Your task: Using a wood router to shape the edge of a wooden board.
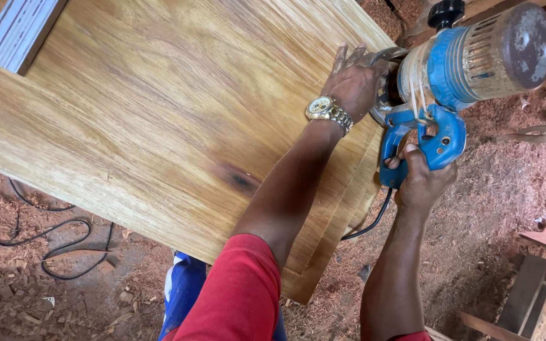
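router (459, 76): blue, grey dusty cap | panel (159, 113): golden streaked grain (one dark knot) | sleeve (238, 297): red | cable (45, 243): seemingly black
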